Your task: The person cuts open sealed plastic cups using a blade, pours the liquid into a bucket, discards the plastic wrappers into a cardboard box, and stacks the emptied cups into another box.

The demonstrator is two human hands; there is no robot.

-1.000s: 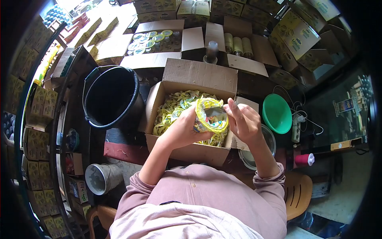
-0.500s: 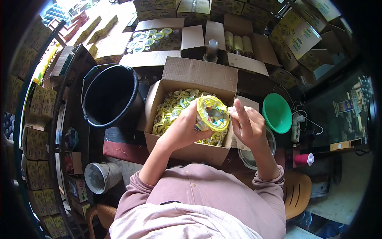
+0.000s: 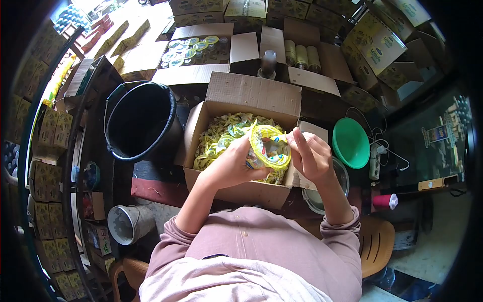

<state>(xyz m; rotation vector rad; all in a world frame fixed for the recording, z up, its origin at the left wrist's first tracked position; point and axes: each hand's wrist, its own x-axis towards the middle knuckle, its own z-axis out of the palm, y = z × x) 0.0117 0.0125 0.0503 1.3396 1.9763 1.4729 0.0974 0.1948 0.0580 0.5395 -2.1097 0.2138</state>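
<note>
A round, hollow bundle of yellow printed plastic film, with blue and green bits inside, is held over an open carton. My left hand wraps around its left side, fingers closed. At the bundle's right edge is my right hand, thumb and fingertips pinched together where they meet the film; one finger points up. Below, the cardboard carton is filled with a tangle of yellow and white plastic strips. What exactly lies inside the bundle is too small to make out.
A black bucket stands left of the carton, a grey pail lower down. On the right are a green bowl, a clear tub and a pink thread spool. Behind stand open boxes of lidded cups and rolled cylinders.
The bundle has tilted slightly and shows more of its inside. My right hand has shifted a little along its edge; my left hand keeps its hold.
</note>
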